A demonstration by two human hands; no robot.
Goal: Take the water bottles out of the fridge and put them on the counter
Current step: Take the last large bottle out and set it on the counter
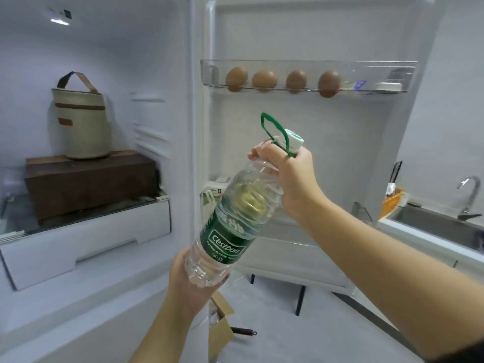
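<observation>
While the fridge [31,61] stands open, a beige bag [81,119] is seen upright on top of a brown box [89,184]. The box is carried by the glass shelf [146,203] and reaches close to that shelf's right edge. Further right, the water bottle [230,231] is held in the air in front of the open door, clear of every shelf and tilted, with its base low to the left and its white cap [296,138] high to the right. The base is cupped from below by the left hand [188,281], whose fingers are curled round it. The neck is clasped by the right hand [290,176], just under the cap, and a green carrying loop [272,127] stands up above the knuckles. Above, four eggs [264,79] are lined along the left and middle of the door shelf [379,74]. At the far right, a sink [432,224] with a faucet [468,195] at its rear edge is set into the counter [408,234], well apart from the bottle.
</observation>
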